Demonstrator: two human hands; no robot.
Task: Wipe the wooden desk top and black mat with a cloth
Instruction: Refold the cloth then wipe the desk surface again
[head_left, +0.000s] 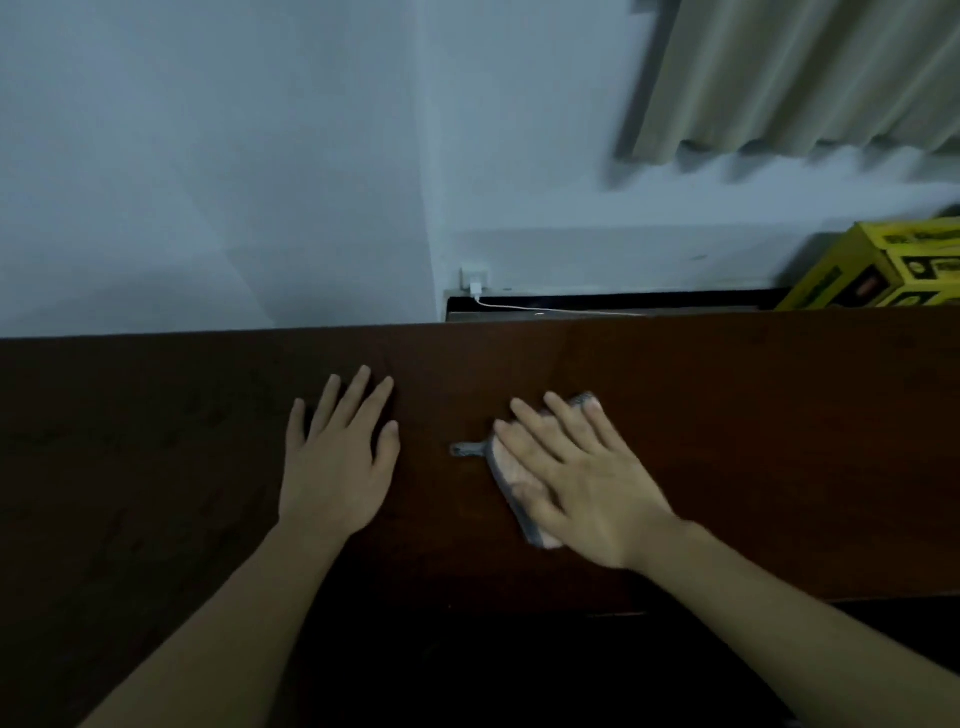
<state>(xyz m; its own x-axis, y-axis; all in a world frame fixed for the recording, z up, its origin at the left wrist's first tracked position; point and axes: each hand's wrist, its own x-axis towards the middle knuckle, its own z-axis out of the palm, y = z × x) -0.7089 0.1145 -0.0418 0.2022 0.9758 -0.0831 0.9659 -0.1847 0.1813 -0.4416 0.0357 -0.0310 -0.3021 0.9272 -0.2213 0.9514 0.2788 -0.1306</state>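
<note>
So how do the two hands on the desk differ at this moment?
The left hand lies flat on bare wood of the desk top, while the right hand presses flat on the cloth. The left hand's fingers point straight toward the wall; the right hand's angle up and to the left. The left hand looks sharp, the right slightly blurred. Both have straight fingers, and neither curls round anything.

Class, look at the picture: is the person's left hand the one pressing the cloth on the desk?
No, the right hand presses the cloth; the left hand lies flat on bare wooden desk top.
</note>
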